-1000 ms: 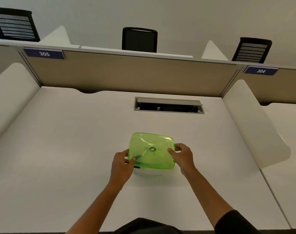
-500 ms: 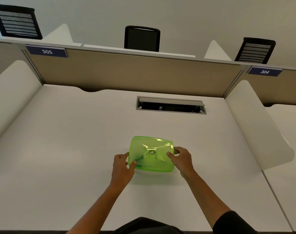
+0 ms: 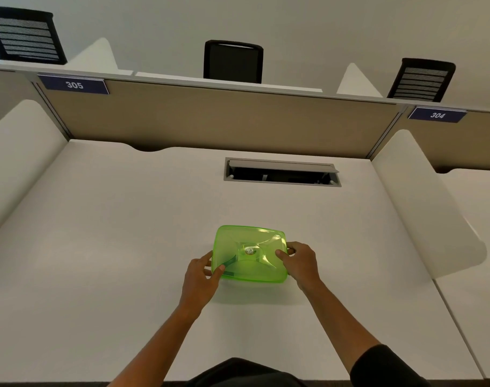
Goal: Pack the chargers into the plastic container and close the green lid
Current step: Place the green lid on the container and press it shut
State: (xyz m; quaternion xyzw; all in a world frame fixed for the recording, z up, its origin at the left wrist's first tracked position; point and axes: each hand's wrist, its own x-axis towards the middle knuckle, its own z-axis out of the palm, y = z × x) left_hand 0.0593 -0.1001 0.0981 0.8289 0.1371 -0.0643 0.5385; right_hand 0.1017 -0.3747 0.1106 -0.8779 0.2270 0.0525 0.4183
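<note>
A translucent green lid (image 3: 249,252) covers the plastic container on the white desk, with a small round label at its centre. My left hand (image 3: 200,277) grips the lid's near left corner, thumb on top. My right hand (image 3: 301,261) holds the right edge, thumb pressed on the lid and fingers wrapped around the side. The container body is almost wholly hidden under the lid. A dark strip shows through the green near the left corner. No charger is plainly visible.
A grey cable hatch (image 3: 281,173) stands open in the desk behind the container. Beige partition (image 3: 210,121) closes the back. White curved dividers stand at left (image 3: 17,152) and right (image 3: 422,202). Black chairs show beyond the partition.
The lid has come down from a slightly raised, tilted position to lie flatter on the container. Both hands stayed on its sides.
</note>
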